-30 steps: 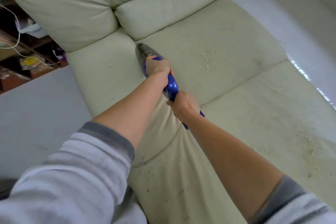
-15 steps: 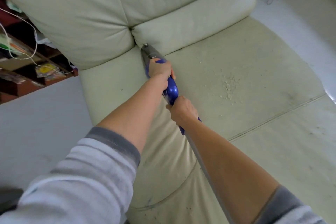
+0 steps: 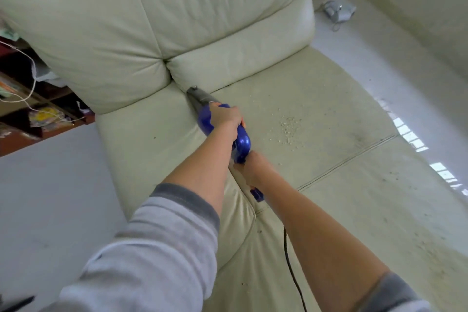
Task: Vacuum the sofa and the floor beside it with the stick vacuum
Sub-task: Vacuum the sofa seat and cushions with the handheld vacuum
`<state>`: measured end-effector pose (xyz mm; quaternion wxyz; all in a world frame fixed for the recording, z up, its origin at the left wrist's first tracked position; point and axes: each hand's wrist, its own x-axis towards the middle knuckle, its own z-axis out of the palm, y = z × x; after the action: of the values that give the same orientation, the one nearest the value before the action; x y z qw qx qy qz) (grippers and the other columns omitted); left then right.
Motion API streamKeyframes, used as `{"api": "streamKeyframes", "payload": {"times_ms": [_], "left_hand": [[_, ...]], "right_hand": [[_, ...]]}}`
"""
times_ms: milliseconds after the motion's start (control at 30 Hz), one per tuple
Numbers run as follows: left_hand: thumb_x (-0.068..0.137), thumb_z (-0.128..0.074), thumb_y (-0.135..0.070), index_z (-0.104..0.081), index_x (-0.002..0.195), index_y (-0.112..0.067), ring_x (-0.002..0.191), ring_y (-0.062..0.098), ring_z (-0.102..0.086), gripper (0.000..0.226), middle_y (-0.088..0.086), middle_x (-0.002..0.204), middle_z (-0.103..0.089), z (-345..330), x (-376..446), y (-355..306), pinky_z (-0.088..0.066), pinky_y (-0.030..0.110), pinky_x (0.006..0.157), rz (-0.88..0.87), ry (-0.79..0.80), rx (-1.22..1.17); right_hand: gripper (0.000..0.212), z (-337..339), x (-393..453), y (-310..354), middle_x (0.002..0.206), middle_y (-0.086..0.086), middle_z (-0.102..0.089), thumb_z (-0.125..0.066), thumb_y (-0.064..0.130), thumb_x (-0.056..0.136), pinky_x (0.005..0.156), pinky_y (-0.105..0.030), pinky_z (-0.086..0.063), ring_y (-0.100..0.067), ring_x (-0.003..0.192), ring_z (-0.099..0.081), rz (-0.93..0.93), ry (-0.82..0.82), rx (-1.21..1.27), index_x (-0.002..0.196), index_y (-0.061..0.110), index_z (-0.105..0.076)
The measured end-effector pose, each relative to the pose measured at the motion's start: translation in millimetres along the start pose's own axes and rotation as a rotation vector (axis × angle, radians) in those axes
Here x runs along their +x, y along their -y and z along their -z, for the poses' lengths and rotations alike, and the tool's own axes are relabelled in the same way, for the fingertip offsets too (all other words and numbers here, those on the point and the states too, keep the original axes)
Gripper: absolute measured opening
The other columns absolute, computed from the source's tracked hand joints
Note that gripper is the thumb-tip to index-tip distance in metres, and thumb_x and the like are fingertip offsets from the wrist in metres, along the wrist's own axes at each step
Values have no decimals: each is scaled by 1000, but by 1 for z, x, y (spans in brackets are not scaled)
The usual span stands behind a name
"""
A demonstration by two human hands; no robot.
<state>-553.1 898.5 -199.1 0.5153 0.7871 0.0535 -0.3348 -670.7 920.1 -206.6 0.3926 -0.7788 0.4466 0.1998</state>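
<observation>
Head view: at the left edge of the frame a dark wooden shelf (image 3: 30,114) with white cords and clutter is seen, with pale floor (image 3: 50,197) below it. Centre frame is filled by a cream leather sofa (image 3: 141,152), its seat marked with dark specks. A blue stick vacuum (image 3: 240,143) with a grey nozzle is laid along the seam between armrest and seat cushion, the nozzle tip pressed into the corner under the back cushions, just above centre. A black cord (image 3: 291,268) is trailed from it toward the lower edge.

The left hand (image 3: 225,115) is stretched forward, and its grip is wrapped round the front of the blue body. The right hand (image 3: 249,168), nearer the camera, is clenched round the rear handle; both forearms are bare, with grey sleeves pushed up.

Right of the vacuum, a patch of pale crumbs (image 3: 288,129) is scattered on the seat. In the upper right corner a small white device (image 3: 338,11) is lying on the floor.

Compared with half a second earlier, more of the back cushions and the far floor is taken in, and the cord is now visible; the nozzle is kept at the same corner and both grips are unchanged.
</observation>
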Motion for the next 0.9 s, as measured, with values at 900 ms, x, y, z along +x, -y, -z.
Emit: {"api": "streamKeyframes", "payload": {"times_ms": [900], "left_hand": [[75, -46, 11, -39, 127, 4, 48, 24, -53, 53, 18, 68, -62, 15, -244, 65, -40, 24, 37, 21, 162, -54]], "right_hand": [[8, 9, -262, -105, 75, -2, -56, -52, 19, 92, 69, -34, -52, -24, 64, -58, -15, -35, -62, 96, 12, -51]]}}
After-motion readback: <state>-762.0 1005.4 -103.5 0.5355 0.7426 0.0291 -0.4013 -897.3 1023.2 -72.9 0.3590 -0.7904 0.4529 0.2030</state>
